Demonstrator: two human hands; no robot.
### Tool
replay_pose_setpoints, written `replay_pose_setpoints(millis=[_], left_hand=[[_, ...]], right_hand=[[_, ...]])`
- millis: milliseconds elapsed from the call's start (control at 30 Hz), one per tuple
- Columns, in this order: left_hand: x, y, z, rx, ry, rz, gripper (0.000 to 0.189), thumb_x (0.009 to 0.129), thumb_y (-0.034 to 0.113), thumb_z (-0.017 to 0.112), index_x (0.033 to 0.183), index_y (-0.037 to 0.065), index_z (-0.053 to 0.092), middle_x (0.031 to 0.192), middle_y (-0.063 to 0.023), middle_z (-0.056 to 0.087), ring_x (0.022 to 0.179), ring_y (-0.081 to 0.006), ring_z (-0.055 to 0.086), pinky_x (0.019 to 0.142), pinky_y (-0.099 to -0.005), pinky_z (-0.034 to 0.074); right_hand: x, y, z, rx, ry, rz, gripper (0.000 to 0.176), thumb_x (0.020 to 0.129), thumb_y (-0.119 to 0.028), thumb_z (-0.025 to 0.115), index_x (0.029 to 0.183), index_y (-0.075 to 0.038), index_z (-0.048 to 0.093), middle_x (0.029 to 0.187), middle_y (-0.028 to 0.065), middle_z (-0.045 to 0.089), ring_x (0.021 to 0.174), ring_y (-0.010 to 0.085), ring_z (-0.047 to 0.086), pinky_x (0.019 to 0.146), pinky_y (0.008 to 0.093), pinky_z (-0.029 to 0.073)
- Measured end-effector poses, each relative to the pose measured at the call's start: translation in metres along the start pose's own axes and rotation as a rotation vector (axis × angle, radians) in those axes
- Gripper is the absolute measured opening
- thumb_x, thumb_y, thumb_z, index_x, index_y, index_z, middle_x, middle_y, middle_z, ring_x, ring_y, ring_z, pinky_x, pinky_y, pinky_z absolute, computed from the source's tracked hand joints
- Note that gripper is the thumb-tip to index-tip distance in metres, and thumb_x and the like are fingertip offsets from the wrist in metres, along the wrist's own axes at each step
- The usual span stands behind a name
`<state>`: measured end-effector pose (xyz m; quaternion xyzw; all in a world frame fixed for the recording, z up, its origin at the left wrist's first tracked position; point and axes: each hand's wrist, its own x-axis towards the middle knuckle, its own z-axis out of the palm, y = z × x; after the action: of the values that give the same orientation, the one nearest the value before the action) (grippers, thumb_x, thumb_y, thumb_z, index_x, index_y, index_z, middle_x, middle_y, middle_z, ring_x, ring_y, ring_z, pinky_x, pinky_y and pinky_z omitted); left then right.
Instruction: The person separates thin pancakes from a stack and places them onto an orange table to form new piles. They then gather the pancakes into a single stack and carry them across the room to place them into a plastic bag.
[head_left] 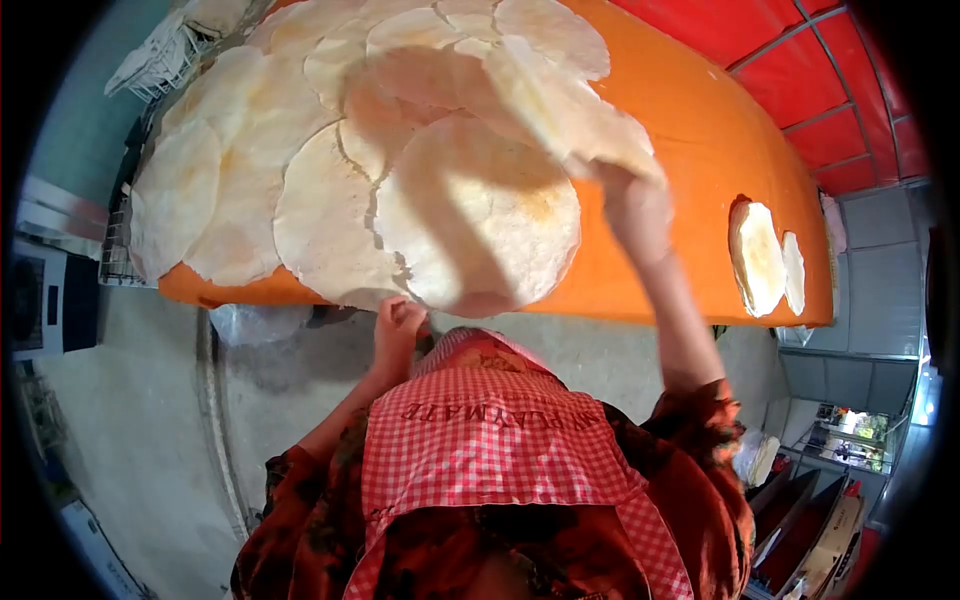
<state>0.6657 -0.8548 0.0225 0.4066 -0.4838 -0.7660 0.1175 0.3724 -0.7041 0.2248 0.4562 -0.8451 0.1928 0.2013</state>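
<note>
The right hand (637,208), blurred, is closed on the near edge of a bread (575,115), which is lifted and tilted above the orange cloth (700,190). The left hand (398,325), fingers curled, is at the near edge of the other breads (335,215); I cannot tell whether it grips anything. These overlap over the left and middle of the cloth, with a shadow (450,220) across them. Well to the right, two more breads (757,260) lie side by side. Nearest the camera is a checked apron (490,440); at far left, a white rack (170,65)
</note>
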Motion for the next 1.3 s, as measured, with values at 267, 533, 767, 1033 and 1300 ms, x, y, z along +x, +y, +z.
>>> replay_pose_setpoints(millis=[267, 533, 767, 1033, 1300], left_hand=[[0.016, 0.004, 0.003, -0.227, -0.221, -0.244, 0.026, 0.095, 0.018, 0.052, 0.108, -0.004, 0.048, 0.098, -0.0143, 0.058, 0.076, -0.0258, 0.070, 0.054, -0.0283, 0.051], [0.026, 0.012, 0.009, -0.162, -0.285, -0.270, 0.020, 0.096, 0.019, 0.050, 0.104, 0.000, 0.052, 0.093, -0.0118, 0.064, 0.064, -0.0214, 0.066, 0.051, -0.0287, 0.049], [0.023, 0.010, 0.013, -0.148, -0.261, -0.264, 0.021, 0.096, 0.018, 0.046, 0.105, 0.002, 0.056, 0.091, -0.0109, 0.067, 0.060, -0.0181, 0.062, 0.051, -0.0283, 0.047], [0.025, 0.013, 0.017, -0.143, -0.243, -0.241, 0.019, 0.095, 0.019, 0.051, 0.097, 0.002, 0.060, 0.080, -0.0087, 0.066, 0.057, -0.0164, 0.060, 0.047, -0.0269, 0.044], [0.013, 0.038, 0.026, -0.341, -0.311, -0.236, 0.009, 0.093, 0.016, 0.057, 0.096, 0.007, 0.058, 0.074, -0.0036, 0.059, 0.057, -0.0152, 0.057, 0.049, -0.0287, 0.040]], right_hand=[[-0.143, -0.092, 0.133, 0.016, -0.359, -0.052, 0.011, 0.072, -0.011, 0.059, 0.081, -0.007, 0.064, 0.086, 0.0116, 0.067, 0.072, 0.0259, 0.066, 0.061, 0.0373, 0.054], [-0.135, -0.119, 0.137, -0.010, -0.320, -0.032, 0.026, 0.072, -0.029, 0.072, 0.086, -0.007, 0.068, 0.089, 0.0068, 0.068, 0.071, 0.0255, 0.066, 0.060, 0.0347, 0.054], [-0.136, -0.130, 0.147, -0.055, -0.366, 0.005, 0.043, 0.064, -0.041, 0.079, 0.088, -0.007, 0.068, 0.094, 0.0074, 0.066, 0.075, 0.0250, 0.065, 0.059, 0.0329, 0.054], [-0.134, -0.138, 0.114, 0.159, -0.460, 0.050, 0.053, 0.071, -0.023, 0.072, 0.121, -0.010, 0.057, 0.122, 0.0080, 0.056, 0.107, 0.0297, 0.057, 0.085, 0.0397, 0.051], [-0.149, -0.120, 0.136, 0.041, -0.270, 0.066, 0.037, 0.075, -0.005, 0.062, 0.111, -0.005, 0.063, 0.111, 0.0140, 0.065, 0.102, 0.0309, 0.064, 0.084, 0.0378, 0.053]])
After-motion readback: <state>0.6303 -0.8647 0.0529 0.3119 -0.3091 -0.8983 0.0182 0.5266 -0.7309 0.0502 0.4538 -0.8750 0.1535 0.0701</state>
